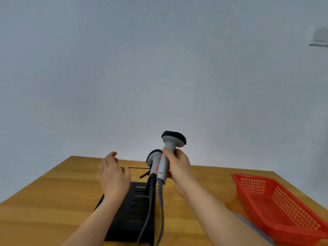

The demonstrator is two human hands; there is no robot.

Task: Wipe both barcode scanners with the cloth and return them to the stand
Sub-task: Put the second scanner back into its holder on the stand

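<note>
My right hand [179,167] grips the grey handle of a barcode scanner [169,148], held upright above the table with its black head on top and its grey cable hanging down. A second grey scanner [154,161] stands just to its left in the black stand [127,215], its dark cable trailing toward me. My left hand [113,174] hovers open above the stand's left side, fingers relaxed, holding nothing. A bluish-grey cloth [248,222] shows only as a sliver under my right forearm beside the basket.
A red plastic mesh basket [284,206] sits on the wooden table [53,192] at the right. A plain grey wall fills the background, with a white switch plate [319,37] at the far right.
</note>
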